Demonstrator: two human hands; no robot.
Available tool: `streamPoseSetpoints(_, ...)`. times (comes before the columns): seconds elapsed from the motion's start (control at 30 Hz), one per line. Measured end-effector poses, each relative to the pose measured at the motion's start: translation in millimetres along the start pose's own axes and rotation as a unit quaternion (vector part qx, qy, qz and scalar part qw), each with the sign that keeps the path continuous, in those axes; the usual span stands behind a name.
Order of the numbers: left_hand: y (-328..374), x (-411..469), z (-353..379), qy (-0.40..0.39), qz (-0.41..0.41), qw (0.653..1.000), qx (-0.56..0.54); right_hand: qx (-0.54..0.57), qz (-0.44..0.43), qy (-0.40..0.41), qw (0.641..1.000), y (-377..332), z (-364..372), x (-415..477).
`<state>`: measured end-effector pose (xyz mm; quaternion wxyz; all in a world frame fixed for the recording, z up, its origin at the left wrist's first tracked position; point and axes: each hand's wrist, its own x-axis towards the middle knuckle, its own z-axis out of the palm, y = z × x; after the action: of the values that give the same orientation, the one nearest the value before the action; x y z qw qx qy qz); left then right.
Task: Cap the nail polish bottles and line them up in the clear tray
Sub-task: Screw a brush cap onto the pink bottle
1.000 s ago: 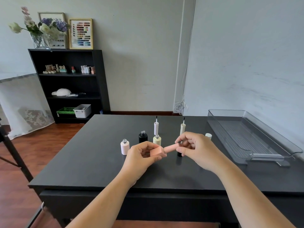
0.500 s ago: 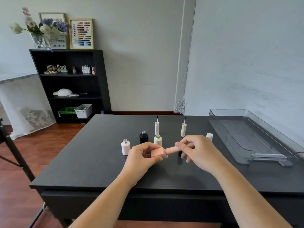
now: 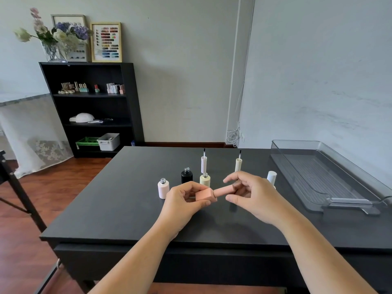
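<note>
My left hand [image 3: 185, 201] grips a peach nail polish bottle [image 3: 205, 194] held sideways above the black table [image 3: 118, 200]. Its peach cap [image 3: 224, 191] sits on the bottle's neck, and my right hand [image 3: 253, 194] has loosened, fingers spread around the cap's far end. Behind stand three uncapped bottles: pale pink [image 3: 163, 188], black [image 3: 186, 176] and cream [image 3: 205, 179]. Two caps stand brush-up, a white cap [image 3: 203, 163] and a cream cap [image 3: 238, 164]. A white capped bottle [image 3: 272, 177] shows partly behind my right hand. The clear tray [image 3: 331, 177] lies empty at the right.
A black shelf unit [image 3: 91, 107] with small bottles, bins and a flower vase [image 3: 54, 50] stands against the back wall to the left. A tripod leg [image 3: 21, 194] rises off the left side of the table. The right wall runs close beside the tray.
My right hand's fingers have opened from a tight pinch on the peach cap to a spread, loose hold. The bottle stays in my left hand at about the same place.
</note>
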<state>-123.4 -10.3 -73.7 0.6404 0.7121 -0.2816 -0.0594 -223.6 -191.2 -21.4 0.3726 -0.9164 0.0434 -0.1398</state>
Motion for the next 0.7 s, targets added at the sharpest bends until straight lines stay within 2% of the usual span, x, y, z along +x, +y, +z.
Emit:
streamPoseSetpoints(0.23, 0.6, -0.5, 0.2, 0.0, 0.001, 1.0, 0.006, 0.003, 0.025, 0.019, 0.999, -0.6, 1.3, 1.7)
streamPoseSetpoints(0.37, 0.7, 0.1, 0.5, 0.0, -0.002, 1.0, 0.0, -0.006, -0.001, 0.003, 1.0, 0.7, -1.8, 1.0)
streamPoseSetpoints(0.57, 0.9, 0.7, 0.9, 0.001, -0.008, 1.0, 0.015, -0.008, 0.019, 0.019, 1.0, 0.0, -0.3, 2.4)
streamPoseSetpoints(0.7, 2.2, 0.0, 1.0, 0.0, -0.003, 1.0, 0.006, 0.002, 0.0, 0.007, 1.0, 0.5, -0.6, 1.4)
